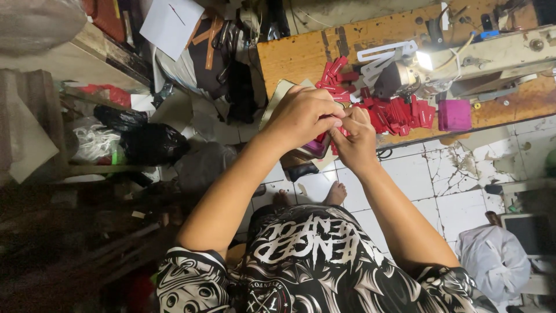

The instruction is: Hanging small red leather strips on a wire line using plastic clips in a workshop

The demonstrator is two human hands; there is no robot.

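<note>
Left hand (301, 116) and right hand (356, 136) grip closed on red piece (341, 128); red pieces pile (399, 113) on wooden table (295, 55).

Red pieces (399, 113) and sewing machine (463, 64) crowding tabletop (295, 55).

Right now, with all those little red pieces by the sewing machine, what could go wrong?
The red pieces are heaped near the table's front edge, so a nudge might spill some onto the floor. Both hands, left hand and right hand, pinch one small piece close to the sewing machine; a slip could bump it.
</note>
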